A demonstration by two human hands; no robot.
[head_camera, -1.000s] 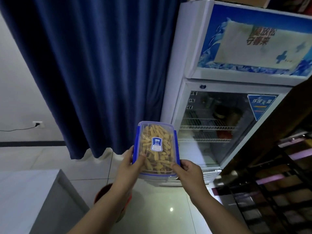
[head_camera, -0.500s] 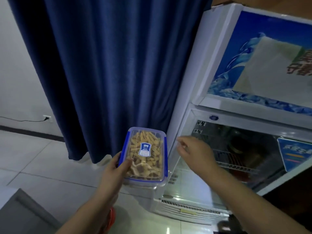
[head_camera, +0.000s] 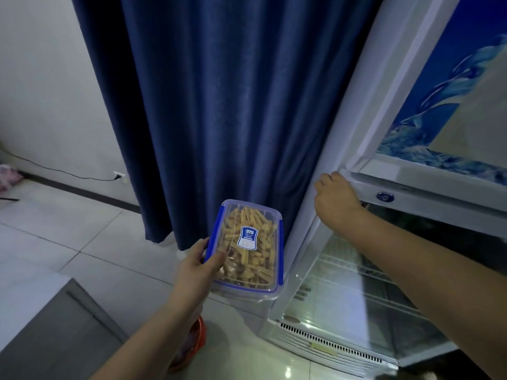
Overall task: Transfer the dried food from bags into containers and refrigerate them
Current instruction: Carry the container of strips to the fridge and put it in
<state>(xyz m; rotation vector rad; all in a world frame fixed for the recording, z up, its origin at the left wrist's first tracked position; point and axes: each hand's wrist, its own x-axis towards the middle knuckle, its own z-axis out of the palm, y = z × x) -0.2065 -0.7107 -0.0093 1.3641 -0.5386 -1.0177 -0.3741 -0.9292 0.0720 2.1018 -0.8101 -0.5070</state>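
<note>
now the container (head_camera: pixel 245 249) sits gripped in the left hand (head_camera: pixel 196 266).

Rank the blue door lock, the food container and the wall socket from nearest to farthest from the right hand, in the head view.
From the right hand, gripping the fridge door at its top corner:
1. blue door lock, just right of it.
2. food container, lower left, held by the left hand.
3. wall socket, far left on the wall.
</note>
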